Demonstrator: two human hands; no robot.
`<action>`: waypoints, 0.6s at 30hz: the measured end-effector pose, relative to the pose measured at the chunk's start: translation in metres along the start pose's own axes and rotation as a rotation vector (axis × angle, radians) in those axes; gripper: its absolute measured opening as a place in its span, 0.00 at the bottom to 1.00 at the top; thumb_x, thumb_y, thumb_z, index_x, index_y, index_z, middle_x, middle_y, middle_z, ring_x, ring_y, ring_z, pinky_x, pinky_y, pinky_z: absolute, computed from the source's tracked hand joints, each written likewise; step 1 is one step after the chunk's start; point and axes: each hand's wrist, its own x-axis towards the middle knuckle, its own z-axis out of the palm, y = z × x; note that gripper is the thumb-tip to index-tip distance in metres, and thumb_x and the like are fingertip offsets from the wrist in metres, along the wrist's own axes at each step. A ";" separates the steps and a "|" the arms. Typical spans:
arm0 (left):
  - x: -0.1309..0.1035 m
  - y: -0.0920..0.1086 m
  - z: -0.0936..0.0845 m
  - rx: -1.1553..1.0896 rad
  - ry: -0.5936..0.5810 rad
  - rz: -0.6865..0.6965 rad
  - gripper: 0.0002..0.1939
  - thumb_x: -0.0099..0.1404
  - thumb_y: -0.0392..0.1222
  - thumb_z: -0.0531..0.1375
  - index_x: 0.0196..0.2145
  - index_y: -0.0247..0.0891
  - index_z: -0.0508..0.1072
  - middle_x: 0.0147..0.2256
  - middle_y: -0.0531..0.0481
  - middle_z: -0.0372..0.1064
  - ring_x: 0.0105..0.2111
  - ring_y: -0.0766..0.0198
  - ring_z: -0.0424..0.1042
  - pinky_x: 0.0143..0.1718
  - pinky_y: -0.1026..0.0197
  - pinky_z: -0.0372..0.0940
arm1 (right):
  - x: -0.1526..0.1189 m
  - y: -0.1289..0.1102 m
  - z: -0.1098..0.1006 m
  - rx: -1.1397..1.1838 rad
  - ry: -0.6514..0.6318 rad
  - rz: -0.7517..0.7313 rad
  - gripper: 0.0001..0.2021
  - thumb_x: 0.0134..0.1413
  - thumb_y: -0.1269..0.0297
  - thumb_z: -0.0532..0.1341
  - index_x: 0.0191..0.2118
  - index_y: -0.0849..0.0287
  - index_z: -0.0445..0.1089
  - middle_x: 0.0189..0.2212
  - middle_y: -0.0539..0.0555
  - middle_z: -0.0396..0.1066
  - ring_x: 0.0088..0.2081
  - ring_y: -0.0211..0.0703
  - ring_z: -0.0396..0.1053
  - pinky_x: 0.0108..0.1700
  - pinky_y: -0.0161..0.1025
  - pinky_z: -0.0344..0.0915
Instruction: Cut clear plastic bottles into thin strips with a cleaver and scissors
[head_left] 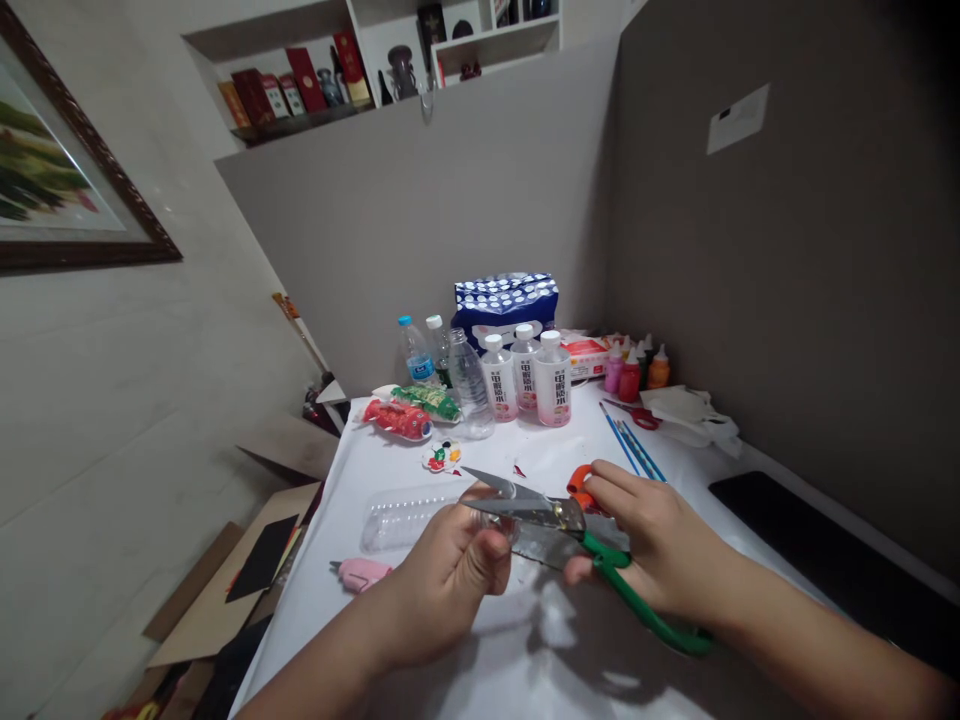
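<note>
My left hand [454,575] is closed on a small clear plastic piece [504,524], with the thumb bent over it; its full shape is hidden by the fingers. A pair of scissors [559,515] with one green and one orange handle is in my right hand [660,535]. The blades are spread and point left, lying across the plastic piece by my left fingers; I cannot tell whether they touch it. Behind my left hand a clear plastic bottle [401,515] lies on its side. Left of my wrist is a pink tool [362,573] with a dark pointed tip.
Three labelled bottles [553,385] and an uncapped clear bottle [469,385] stand at the back. Red [397,420] and green fish-shaped pieces, a paint palette [441,456], paintbrushes [634,450], red-handled scissors [643,416] and paint bottles [630,375] lie around. A dark panel [832,560] lies right.
</note>
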 end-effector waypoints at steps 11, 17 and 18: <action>-0.004 0.006 0.002 -0.036 0.178 0.014 0.28 0.66 0.66 0.42 0.33 0.37 0.63 0.30 0.50 0.58 0.28 0.66 0.56 0.28 0.64 0.56 | 0.000 -0.001 0.009 0.152 -0.014 0.052 0.18 0.48 0.49 0.65 0.31 0.56 0.60 0.27 0.50 0.61 0.28 0.42 0.59 0.29 0.38 0.56; 0.007 -0.002 0.012 -0.067 0.377 -0.002 0.22 0.69 0.59 0.43 0.41 0.38 0.62 0.21 0.59 0.50 0.21 0.69 0.49 0.21 0.66 0.47 | 0.000 -0.013 0.025 0.216 -0.040 0.259 0.18 0.49 0.49 0.64 0.28 0.55 0.58 0.27 0.49 0.62 0.27 0.40 0.60 0.29 0.37 0.56; 0.008 -0.004 0.013 -0.056 0.388 -0.017 0.22 0.69 0.59 0.43 0.42 0.38 0.62 0.21 0.58 0.51 0.21 0.69 0.50 0.22 0.66 0.48 | 0.000 -0.014 0.027 0.230 -0.062 0.288 0.18 0.50 0.49 0.63 0.28 0.55 0.58 0.27 0.49 0.62 0.27 0.40 0.60 0.29 0.37 0.56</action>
